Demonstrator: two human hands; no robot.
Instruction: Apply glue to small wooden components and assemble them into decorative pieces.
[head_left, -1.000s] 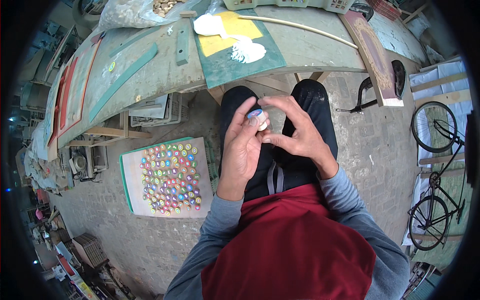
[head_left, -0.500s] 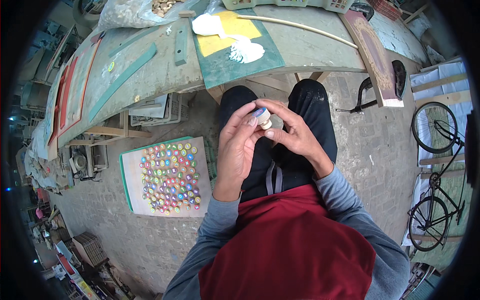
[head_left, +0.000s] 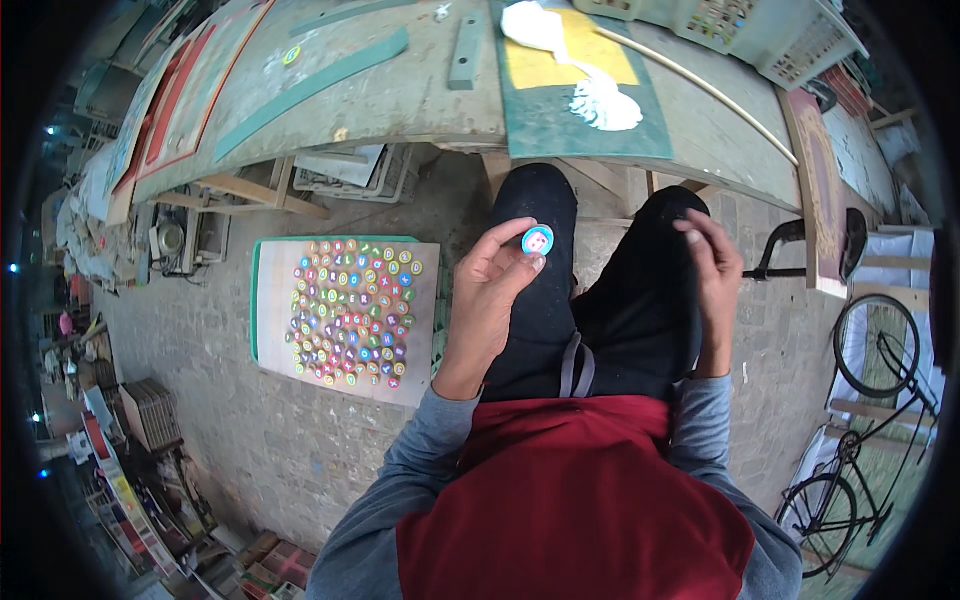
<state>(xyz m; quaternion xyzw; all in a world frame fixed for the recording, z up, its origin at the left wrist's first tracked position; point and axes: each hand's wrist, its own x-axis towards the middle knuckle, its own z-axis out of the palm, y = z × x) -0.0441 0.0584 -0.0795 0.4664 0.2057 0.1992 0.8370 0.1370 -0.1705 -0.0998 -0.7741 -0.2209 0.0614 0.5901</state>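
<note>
My left hand (head_left: pixel 478 315) pinches a small round wooden piece (head_left: pixel 538 241) between thumb and fingers. Its blue-rimmed face, with a pink and white middle, is turned up. Any knob beneath it is hidden. My right hand (head_left: pixel 716 275) hovers apart over my right knee, its fingers loosely bent and nothing visible in them. Down to the left, a pale board (head_left: pixel 272 330) carries many round coloured discs (head_left: pixel 350 310) in rows, each with a light mark.
Ahead stands a workbench (head_left: pixel 440 115) with a green mat (head_left: pixel 640 100), a white paste-like patch (head_left: pixel 605 105), a long thin stick (head_left: pixel 700 82), green strips (head_left: pixel 310 95) and a pale crate (head_left: pixel 770 45). A bicycle (head_left: pixel 850 440) is at the right.
My right hand has let go of the wooden piece and moved right. My left hand keeps it, its coloured face now turned up. The view has shifted left.
</note>
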